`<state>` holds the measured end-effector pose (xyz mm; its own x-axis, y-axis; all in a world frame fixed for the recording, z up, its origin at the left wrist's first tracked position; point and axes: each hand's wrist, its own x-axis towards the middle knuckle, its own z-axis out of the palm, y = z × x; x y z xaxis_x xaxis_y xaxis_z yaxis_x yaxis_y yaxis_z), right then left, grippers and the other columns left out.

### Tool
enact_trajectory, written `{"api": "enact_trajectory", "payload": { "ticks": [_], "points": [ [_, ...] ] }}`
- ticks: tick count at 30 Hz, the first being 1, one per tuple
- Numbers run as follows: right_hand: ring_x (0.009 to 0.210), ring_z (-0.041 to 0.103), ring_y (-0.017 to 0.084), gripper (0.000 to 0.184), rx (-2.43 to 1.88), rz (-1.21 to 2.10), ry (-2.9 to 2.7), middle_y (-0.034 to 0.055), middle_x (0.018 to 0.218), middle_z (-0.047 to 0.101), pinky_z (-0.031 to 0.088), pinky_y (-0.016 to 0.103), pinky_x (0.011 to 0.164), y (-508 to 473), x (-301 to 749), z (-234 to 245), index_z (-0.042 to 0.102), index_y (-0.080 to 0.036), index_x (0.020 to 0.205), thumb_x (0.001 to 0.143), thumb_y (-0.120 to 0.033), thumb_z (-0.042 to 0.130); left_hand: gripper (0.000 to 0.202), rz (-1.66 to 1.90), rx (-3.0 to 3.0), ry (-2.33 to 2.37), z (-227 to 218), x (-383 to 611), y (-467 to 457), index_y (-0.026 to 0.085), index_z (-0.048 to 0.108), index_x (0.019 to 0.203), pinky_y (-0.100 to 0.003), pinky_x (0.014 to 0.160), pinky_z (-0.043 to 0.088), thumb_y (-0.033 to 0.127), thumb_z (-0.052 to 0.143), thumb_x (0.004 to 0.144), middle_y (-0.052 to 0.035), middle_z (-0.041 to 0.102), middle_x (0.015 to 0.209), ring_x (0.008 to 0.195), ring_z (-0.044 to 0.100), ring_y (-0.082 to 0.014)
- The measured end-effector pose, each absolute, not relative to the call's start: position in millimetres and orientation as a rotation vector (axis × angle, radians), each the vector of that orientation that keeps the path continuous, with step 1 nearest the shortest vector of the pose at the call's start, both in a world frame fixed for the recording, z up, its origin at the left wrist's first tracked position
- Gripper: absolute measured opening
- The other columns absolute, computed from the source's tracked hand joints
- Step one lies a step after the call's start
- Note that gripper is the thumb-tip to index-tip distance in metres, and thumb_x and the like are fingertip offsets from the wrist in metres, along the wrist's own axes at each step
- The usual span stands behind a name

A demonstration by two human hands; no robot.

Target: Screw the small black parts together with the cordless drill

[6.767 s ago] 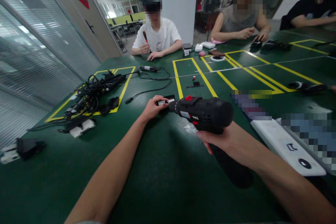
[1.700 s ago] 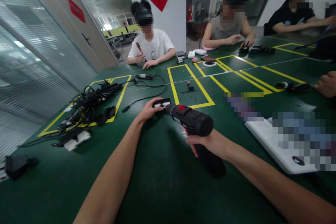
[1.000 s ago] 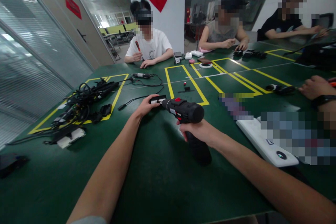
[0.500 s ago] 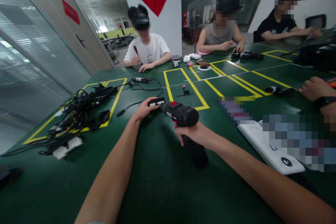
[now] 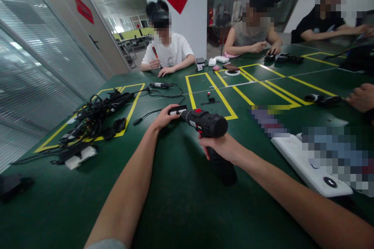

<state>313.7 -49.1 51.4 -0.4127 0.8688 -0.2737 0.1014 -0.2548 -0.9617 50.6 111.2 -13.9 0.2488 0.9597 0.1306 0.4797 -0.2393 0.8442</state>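
Observation:
My right hand (image 5: 222, 148) is wrapped round the grip of a black cordless drill (image 5: 208, 123) with red buttons. The drill's nose points left and away, meeting a small black and white part (image 5: 178, 109) that lies on the green table (image 5: 181, 202). My left hand (image 5: 163, 116) is closed on the near end of that part, pressing it to the table just inside the edge of a yellow taped box (image 5: 210, 94).
A tangle of black cables and adapters (image 5: 96, 113) lies left. A white flat device (image 5: 309, 167) lies right. Small parts (image 5: 209, 99) sit inside the yellow box. Three people sit at the far side, and another person's hand (image 5: 362, 99) rests at the right edge.
Both hands and the drill keep the same hold on the small part. Only the camera has shifted slightly.

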Motion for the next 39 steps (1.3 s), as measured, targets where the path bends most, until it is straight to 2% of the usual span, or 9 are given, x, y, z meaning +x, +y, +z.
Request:
{"api": "enact_trajectory", "payload": {
  "ticks": [6,15,18,22,28,32,36,39],
  "points": [
    [0.045,0.055,0.015,0.002,-1.255,1.695,-1.448,0.0013,0.051,0.059,0.043,0.03,0.051,-45.8,316.0,56.2,0.059,-0.017,0.07,0.072,-0.017,0.058,0.042,0.859,1.957,1.368,-12.4,49.1,110.7,0.019,0.073,0.106,-0.038,0.099,0.044,0.039,0.071,0.069,-0.0073,0.067,0.114,0.108,0.059,-0.0259],
    [0.047,0.057,0.015,0.005,-1.233,1.643,-1.498,-0.001,0.054,0.059,0.047,0.03,0.054,-50.3,317.4,50.0,0.059,-0.018,0.079,0.074,-0.018,0.059,0.04,0.866,1.964,1.408,-10.5,50.9,108.0,0.019,0.074,0.105,-0.039,0.1,0.043,0.044,0.066,0.074,-0.0078,0.068,0.114,0.106,0.059,-0.026],
    [0.048,0.057,0.015,0.001,-1.254,1.625,-1.529,0.0001,0.054,0.059,0.047,0.03,0.054,-50.4,315.8,49.4,0.058,-0.018,0.073,0.074,-0.018,0.059,0.041,0.862,1.974,1.408,-10.6,50.8,108.3,0.019,0.074,0.105,-0.04,0.099,0.044,0.044,0.067,0.073,-0.0083,0.068,0.114,0.106,0.059,-0.0263],
    [0.048,0.058,0.015,0.016,-1.288,1.551,-1.648,0.003,0.053,0.059,0.047,0.03,0.054,-50.2,312.7,47.7,0.054,-0.018,0.06,0.075,-0.02,0.058,0.044,0.874,1.954,1.409,-13.6,50.4,110.6,0.017,0.073,0.105,-0.037,0.091,0.047,0.044,0.071,0.07,-0.009,0.067,0.112,0.099,0.06,-0.0249],
    [0.05,0.059,0.017,0.005,-1.252,1.588,-1.656,0.0007,0.055,0.06,0.048,0.03,0.051,-48.1,310.6,45.3,0.058,-0.019,0.076,0.075,-0.019,0.063,0.045,0.885,1.917,1.386,-19.3,47.8,113.6,0.02,0.072,0.107,-0.036,0.089,0.048,0.042,0.073,0.068,-0.0073,0.066,0.114,0.097,0.06,-0.0232],
    [0.054,0.061,0.016,0.008,-1.152,1.656,-1.696,0.0014,0.06,0.062,0.049,0.029,0.056,-48.1,313.7,47.9,0.058,-0.018,0.077,0.078,-0.022,0.065,0.048,0.918,1.885,1.339,-19.7,47.7,112.7,0.019,0.069,0.111,-0.035,0.087,0.048,0.042,0.073,0.068,-0.007,0.067,0.113,0.095,0.061,-0.0219],
    [0.056,0.062,0.016,0.016,-1.101,1.763,-1.625,0.0019,0.065,0.064,0.05,0.03,0.058,-49.0,315.7,48.7,0.059,-0.017,0.082,0.08,-0.029,0.069,0.043,0.927,1.88,1.362,-17.8,50.3,110.4,0.017,0.07,0.104,-0.035,0.087,0.048,0.042,0.072,0.069,-0.0067,0.069,0.107,0.092,0.061,-0.0218],
    [0.051,0.06,0.015,0.016,-1.089,1.735,-1.59,-0.0006,0.062,0.061,0.049,0.03,0.055,-47.9,317.0,46.3,0.059,-0.017,0.086,0.079,-0.027,0.069,0.041,0.952,1.897,1.371,-15.6,52.6,107.9,0.017,0.07,0.101,-0.036,0.091,0.047,0.042,0.072,0.069,-0.007,0.068,0.108,0.097,0.061,-0.023]
  ]
}}
